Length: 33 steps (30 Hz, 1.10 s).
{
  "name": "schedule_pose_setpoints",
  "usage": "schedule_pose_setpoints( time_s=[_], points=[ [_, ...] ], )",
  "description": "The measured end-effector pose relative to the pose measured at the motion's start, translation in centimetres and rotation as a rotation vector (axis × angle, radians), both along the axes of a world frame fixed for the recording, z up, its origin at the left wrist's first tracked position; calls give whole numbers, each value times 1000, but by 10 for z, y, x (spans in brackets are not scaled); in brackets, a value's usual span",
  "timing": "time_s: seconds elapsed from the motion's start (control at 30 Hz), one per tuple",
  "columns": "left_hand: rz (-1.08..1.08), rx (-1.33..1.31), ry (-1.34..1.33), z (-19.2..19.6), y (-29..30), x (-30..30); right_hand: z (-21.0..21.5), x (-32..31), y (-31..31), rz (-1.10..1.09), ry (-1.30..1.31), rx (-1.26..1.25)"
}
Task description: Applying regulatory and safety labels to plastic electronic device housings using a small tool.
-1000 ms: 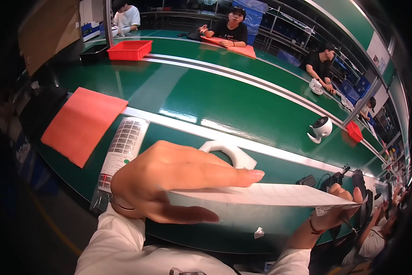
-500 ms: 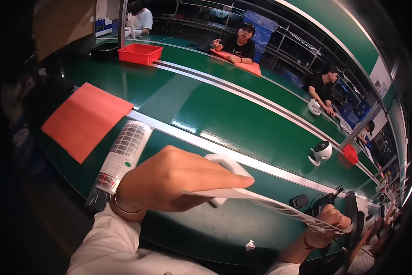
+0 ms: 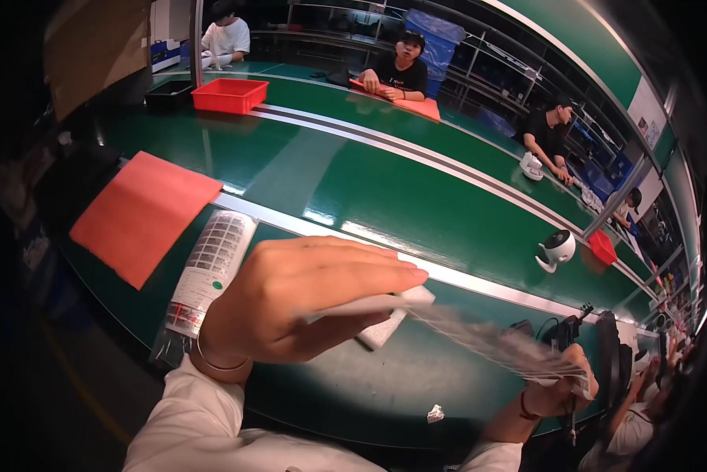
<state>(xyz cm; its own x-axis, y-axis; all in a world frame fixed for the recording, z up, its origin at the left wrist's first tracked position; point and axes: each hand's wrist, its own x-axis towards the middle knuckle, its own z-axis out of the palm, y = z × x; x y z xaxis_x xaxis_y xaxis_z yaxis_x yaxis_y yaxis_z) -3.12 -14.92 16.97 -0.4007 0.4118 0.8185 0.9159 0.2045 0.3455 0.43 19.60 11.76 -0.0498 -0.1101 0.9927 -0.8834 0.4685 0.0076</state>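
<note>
A thin whitish sheet (image 3: 483, 340), smeared by motion, stretches between my two hands above the green bench. My left hand (image 3: 322, 287) pinches its near-left end, thumb beneath and fingers long on top. At the other end, lower right, my right hand (image 3: 562, 385) closes on the sheet's edge. Partly hidden under my left hand lies a white block-like piece (image 3: 383, 332). Beside my left wrist rests a clear-wrapped pack of printed label sheets (image 3: 218, 250) with a green dot.
An orange mat (image 3: 145, 216) lies at left, a crumpled white scrap (image 3: 435, 413) near the front edge. Black cabled gear (image 3: 562, 334) stands by my right hand. Beyond are a white-and-black camera (image 3: 558, 250), a red bin (image 3: 229, 96) and co-workers across the line.
The sheet has swung and blurred between my hands. My left fingers have straightened and spread a little; my right hand has shifted slightly left. A co-worker opposite has lowered a hand to the mat.
</note>
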Motion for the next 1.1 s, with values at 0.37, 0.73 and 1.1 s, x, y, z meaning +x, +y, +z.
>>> schedule_pose_setpoints(
  time_s=[0.37, 0.73, 1.1],
  points=[
    [-631, 13, -271, -9, 1, -3, -10, 6, -8, -289, 108, -199],
    [-580, -82, -306, 2, 7, 4, -10, 7, -10, -252, 73, -165],
    [-202, -6, -106, 1, 15, 4, -15, 11, -8, -73, -33, 16]
  ],
)
